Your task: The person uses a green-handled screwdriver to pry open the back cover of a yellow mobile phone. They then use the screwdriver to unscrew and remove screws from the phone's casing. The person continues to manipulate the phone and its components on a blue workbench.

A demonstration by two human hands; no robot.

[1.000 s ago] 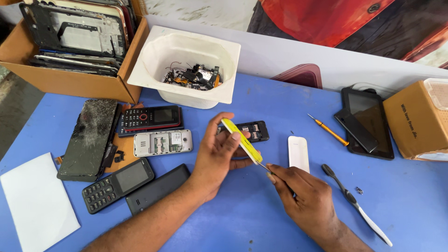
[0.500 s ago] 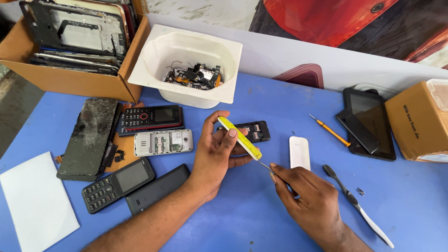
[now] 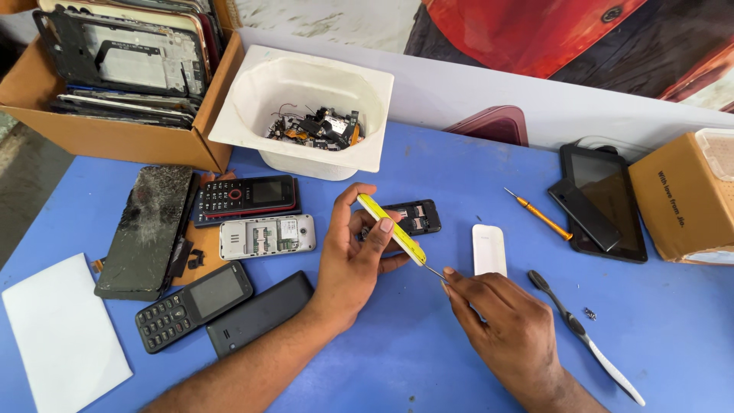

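1. The yellow phone shell [image 3: 391, 229] in the left hand [image 3: 348, 264] looks like smooth, glossy plastic.
2. The thin tool tip [image 3: 434, 271] at the right hand [image 3: 501, 321] looks like bare metal.
3. The bench [image 3: 428, 359] has a smooth, matt blue top.
4. The white tub [image 3: 306, 84] looks like matt plastic.
5. The box of phone frames [image 3: 107, 141] is rough brown cardboard.
6. The cracked screen panel [image 3: 145, 229] is dusty glass.
7. The white sheet [image 3: 61, 336] looks like matt paper.

We are looking at a blue table [image 3: 397, 359] meeting a pale grey wall ledge [image 3: 489, 95]; bare concrete floor [image 3: 27, 180] is showing at left.
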